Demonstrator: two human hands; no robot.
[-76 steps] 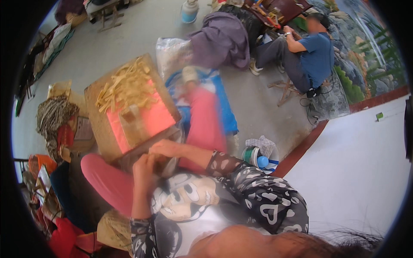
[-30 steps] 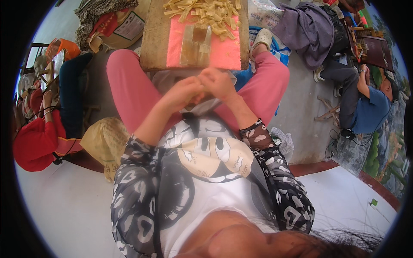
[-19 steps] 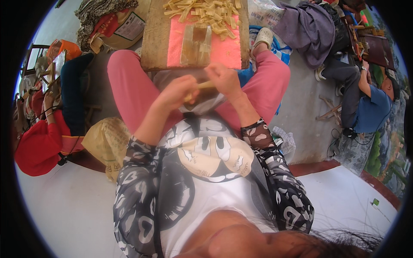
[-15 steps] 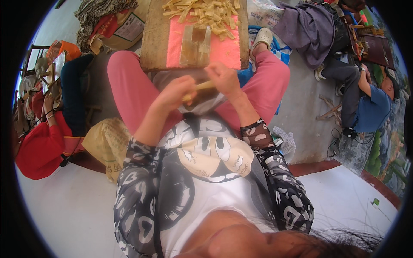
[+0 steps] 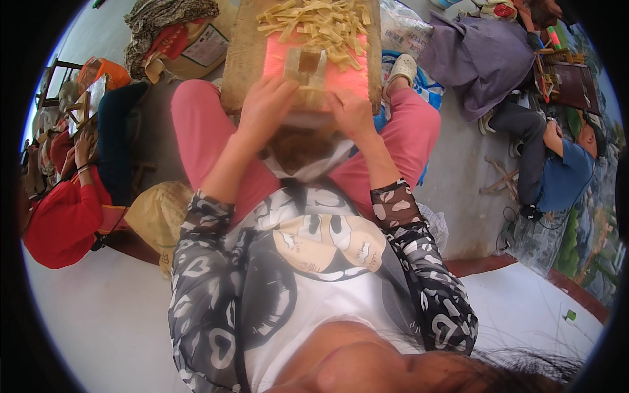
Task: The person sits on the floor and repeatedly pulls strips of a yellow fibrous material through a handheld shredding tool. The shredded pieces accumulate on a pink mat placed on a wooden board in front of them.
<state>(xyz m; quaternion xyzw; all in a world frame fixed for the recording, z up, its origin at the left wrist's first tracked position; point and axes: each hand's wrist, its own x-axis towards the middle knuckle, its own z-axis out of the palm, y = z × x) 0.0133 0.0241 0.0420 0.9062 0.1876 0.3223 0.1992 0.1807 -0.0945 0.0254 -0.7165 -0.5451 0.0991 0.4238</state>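
A worn wooden board (image 5: 236,65) stands before me at the top, bearing a pink cloth (image 5: 347,82), a pile of pale yellow strips (image 5: 311,19) and a translucent tan block (image 5: 311,60) with a dark middle. My left hand (image 5: 267,105), fingers curled, is at the block's lower left; my right hand (image 5: 350,114), fingers pinched, is at its lower right. Something pale lies between their fingertips against the block's near end; I cannot make out what they grip. Below the board, between my pink-clad legs, sits a pale bag (image 5: 308,167) with brown contents.
A person in red (image 5: 62,223) sits at left, near sacks (image 5: 187,49) and a tan bag (image 5: 154,223). At right a person in blue (image 5: 560,170) sits on a folding stool (image 5: 498,183), near a purple cloth (image 5: 472,59) and cluttered dark table (image 5: 567,78).
My hands, earlier over my lap with a yellow strip stretched between them, have moved up to the block on the board. Earlier still, my view was turned and showed more floor.
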